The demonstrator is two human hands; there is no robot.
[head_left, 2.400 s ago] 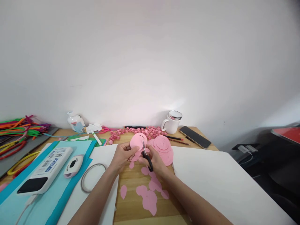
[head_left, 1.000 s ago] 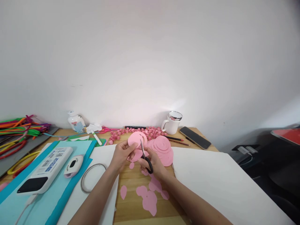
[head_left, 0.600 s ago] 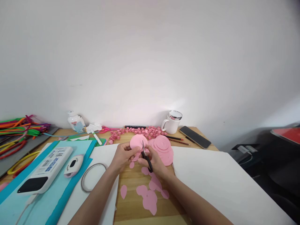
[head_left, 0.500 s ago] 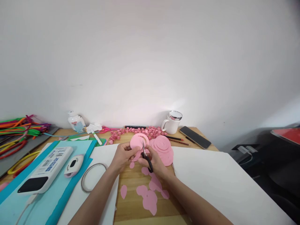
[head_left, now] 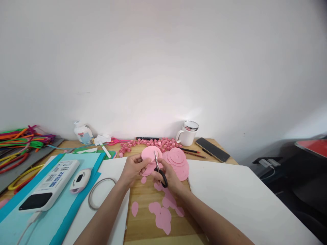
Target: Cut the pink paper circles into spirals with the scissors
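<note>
My left hand (head_left: pixel 134 169) pinches the lower left edge of a round pink paper disc (head_left: pixel 148 153), thumb on top. A curved slit runs into the disc on its right side. In my right hand (head_left: pixel 168 175) is a pair of scissors (head_left: pixel 161 177) with black handles, its blades pointing up and lying at the disc's slit. Just right of the hands lies a pile of pink paper spirals (head_left: pixel 178 165). Below them, loose pink paper scraps (head_left: pixel 163 219) and a petal-shaped piece (head_left: pixel 135 209) lie on the wooden table (head_left: pixel 143 231).
Small rolled pink paper roses (head_left: pixel 166 143) are heaped behind the hands. A white mug (head_left: pixel 187 134), a phone (head_left: pixel 213 149) and pencils (head_left: pixel 195 154) sit at the back right. To the left are a white power bank (head_left: pixel 51 185), a tape ring (head_left: pixel 90 194) and a bottle (head_left: pixel 83 132).
The pink disc has turned in my left hand, so its slit shows narrower and further right. The scissors have shifted slightly, with the blades a little higher.
</note>
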